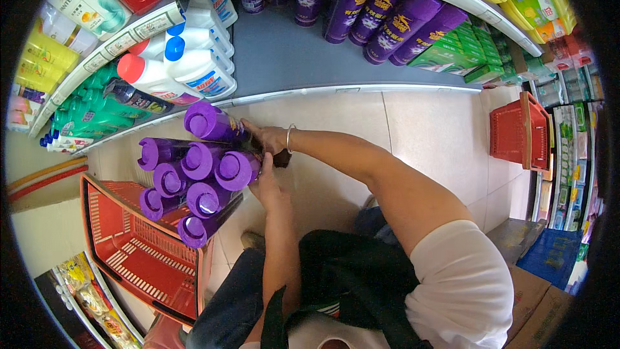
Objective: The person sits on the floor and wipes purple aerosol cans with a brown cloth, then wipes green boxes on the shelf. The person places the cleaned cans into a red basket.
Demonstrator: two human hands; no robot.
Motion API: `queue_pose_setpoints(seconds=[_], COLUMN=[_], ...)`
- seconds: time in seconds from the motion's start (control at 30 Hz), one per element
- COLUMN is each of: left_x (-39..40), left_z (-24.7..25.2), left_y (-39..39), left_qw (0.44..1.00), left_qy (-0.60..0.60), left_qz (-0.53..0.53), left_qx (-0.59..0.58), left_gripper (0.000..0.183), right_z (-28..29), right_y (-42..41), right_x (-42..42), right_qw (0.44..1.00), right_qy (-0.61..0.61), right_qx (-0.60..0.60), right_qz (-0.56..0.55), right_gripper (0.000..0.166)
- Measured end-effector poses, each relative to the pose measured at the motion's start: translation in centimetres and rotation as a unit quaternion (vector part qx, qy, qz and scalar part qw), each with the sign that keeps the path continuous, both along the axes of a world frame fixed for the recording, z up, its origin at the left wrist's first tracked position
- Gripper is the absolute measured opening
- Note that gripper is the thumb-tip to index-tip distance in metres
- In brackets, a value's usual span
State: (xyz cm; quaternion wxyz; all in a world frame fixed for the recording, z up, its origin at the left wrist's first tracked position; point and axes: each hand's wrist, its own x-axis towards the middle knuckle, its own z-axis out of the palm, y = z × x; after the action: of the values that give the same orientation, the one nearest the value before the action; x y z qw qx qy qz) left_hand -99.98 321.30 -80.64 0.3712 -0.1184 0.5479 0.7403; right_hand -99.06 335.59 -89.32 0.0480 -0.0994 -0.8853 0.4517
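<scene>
Several purple aerosol cans [198, 160] with purple caps are clustered before me, caps toward the camera; what their bases stand on is hidden. My right hand [272, 138], with a bangle at the wrist, grips the body of the can nearest the shelf [208, 121]. Just below it, my left hand [269, 183] is closed around another can [237, 170] at the cluster's right side. The fingers of both hands are partly hidden by the cans. Beside the cluster lies a red plastic shopping basket [140, 252], tilted, its inside showing.
On the bottom shelf [286, 63] are more purple cans [397, 29], green boxes [455, 51] and white bottles with red or blue caps [198, 68]. Another red basket [508, 131] stands at the right. Cardboard boxes [528, 295] are behind me, at lower right.
</scene>
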Motion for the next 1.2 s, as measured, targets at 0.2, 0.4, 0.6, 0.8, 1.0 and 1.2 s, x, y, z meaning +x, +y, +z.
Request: queue_pose_setpoints(seconds=[0.2, 0.4, 0.6, 0.8, 1.0, 1.2], left_x=[-1.9, -2.8, -5.3, -6.0, -4.1, 1.4], left_z=[-1.2, -0.1, -0.4, -1.3, -0.6, 2.5], left_y=[-0.5, 0.2, 0.4, 0.5, 1.9, 5.3], left_qw=[0.99, 0.996, 0.993, 0.991, 0.992, 0.994], left_qy=[-0.097, -0.073, -0.087, -0.077, -0.062, 0.049], left_qz=[-0.008, 0.02, 0.036, 0.024, 0.017, -0.045], left_qx=[-0.097, -0.038, -0.072, -0.111, -0.107, -0.082], left_gripper=[0.042, 0.038, 0.039, 0.039, 0.047, 0.086], right_z=[1.3, 2.1, 2.5, 1.6, 1.0, 6.1], right_y=[-0.6, -0.7, -1.3, -1.7, -1.1, 3.7], right_x=[-2.5, -4.5, -6.3, -7.2, -4.9, 4.1], right_qw=[0.99, 0.98, 0.974, 0.973, 0.986, 0.983], right_qy=[-0.127, -0.167, -0.189, -0.196, -0.131, -0.165], right_qx=[-0.039, -0.049, -0.058, -0.052, 0.001, 0.045], right_qz=[-0.057, -0.095, -0.108, -0.113, -0.107, -0.06], right_gripper=[0.126, 0.125, 0.123, 0.122, 0.099, 0.042])
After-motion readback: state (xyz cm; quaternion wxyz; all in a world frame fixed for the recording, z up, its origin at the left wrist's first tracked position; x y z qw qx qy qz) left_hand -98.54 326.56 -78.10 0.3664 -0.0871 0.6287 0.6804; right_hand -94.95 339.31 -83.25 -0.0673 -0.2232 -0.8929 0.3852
